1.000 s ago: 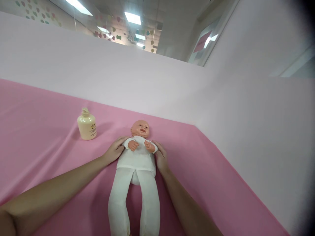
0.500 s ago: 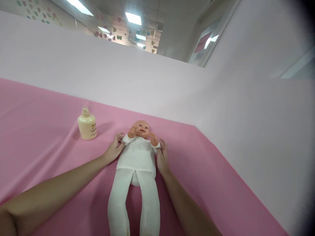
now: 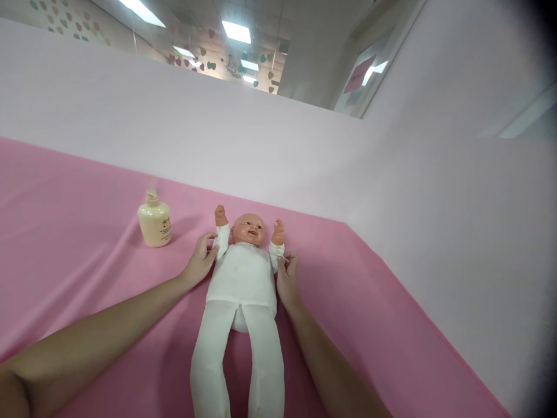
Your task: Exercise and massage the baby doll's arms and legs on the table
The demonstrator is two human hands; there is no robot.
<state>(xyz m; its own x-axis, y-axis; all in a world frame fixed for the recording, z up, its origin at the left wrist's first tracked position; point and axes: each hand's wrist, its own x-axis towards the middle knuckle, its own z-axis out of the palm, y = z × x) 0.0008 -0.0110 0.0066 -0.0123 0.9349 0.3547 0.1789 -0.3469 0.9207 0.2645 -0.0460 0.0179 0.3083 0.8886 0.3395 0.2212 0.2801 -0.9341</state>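
Observation:
A baby doll (image 3: 242, 274) with a white cloth body lies on its back, head away from me and both its arms raised beside its head. My left hand (image 3: 201, 259) is closed on the doll's arm on the left (image 3: 222, 239), thumb in front and fingers partly hidden behind the sleeve. On the other side, my right hand (image 3: 288, 281) grips the doll's arm on the right (image 3: 276, 250) near the elbow. The doll's feet run out of the picture at the bottom.
A cream pump bottle (image 3: 155, 223) stands left of the doll on the pink cloth (image 3: 87, 232). White walls (image 3: 183, 133) rise behind and at the right. Above the back wall are a window and ceiling lights.
The doll's arms have swung from being bent in near its face to pointing up and outward. My hands have stayed at its sleeves with only slight movement.

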